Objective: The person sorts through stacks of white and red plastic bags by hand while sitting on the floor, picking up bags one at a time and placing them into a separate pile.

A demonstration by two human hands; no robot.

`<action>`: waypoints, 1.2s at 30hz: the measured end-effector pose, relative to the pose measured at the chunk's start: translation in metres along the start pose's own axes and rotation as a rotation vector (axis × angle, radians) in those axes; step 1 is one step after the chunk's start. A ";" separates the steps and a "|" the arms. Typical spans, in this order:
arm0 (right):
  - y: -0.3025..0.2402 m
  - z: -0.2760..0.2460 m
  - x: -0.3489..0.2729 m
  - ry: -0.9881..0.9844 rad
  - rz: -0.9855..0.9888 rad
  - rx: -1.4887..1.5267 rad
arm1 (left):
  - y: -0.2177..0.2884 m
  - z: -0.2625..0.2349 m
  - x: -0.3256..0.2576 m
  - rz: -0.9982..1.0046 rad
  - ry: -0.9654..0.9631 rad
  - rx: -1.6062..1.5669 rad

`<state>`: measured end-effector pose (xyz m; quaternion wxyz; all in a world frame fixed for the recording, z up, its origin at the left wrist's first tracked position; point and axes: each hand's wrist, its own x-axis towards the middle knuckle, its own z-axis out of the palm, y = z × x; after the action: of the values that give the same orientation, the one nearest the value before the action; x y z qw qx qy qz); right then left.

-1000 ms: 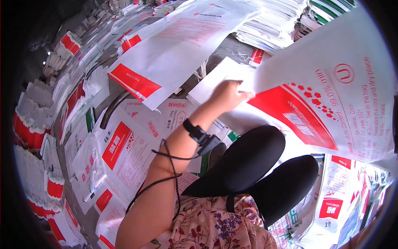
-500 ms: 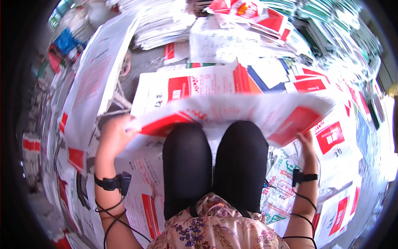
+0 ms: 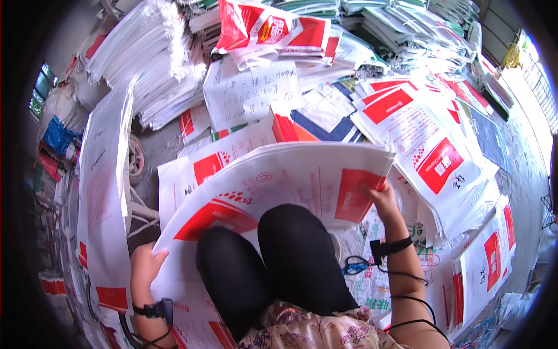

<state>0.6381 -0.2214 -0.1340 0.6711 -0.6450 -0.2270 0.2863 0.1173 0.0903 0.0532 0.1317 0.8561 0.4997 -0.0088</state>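
Sack-strewn floor; left hand (image 3: 145, 269), right hand (image 3: 385, 196) grip white-red sack (image 3: 290, 177).

White woven sack (image 3: 279, 180) with red blocks and a spray of red dots. Black trousers (image 3: 279, 262). Floral blouse (image 3: 314, 331), beige with purple and dark blooms. Black wristbands on left hand (image 3: 145, 267) and right hand (image 3: 383, 200), black cable along the right forearm. White sacks (image 3: 430, 145) with red rectangles, piled at right. Green-and-white stacks (image 3: 378, 29) farther back. Plain white sheet (image 3: 250, 93) with dark handwriting. Blue bundle (image 3: 58, 136) at far left. Grey floor (image 3: 157, 145).
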 end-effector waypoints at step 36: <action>0.056 0.070 0.045 -0.153 0.032 -0.570 | -0.049 -0.075 0.075 -0.185 0.251 0.306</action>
<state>0.6187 -0.1389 -0.1882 0.4392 -0.7876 -0.3378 0.2694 0.1038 0.1945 0.1044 -0.0643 0.8109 0.5815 0.0101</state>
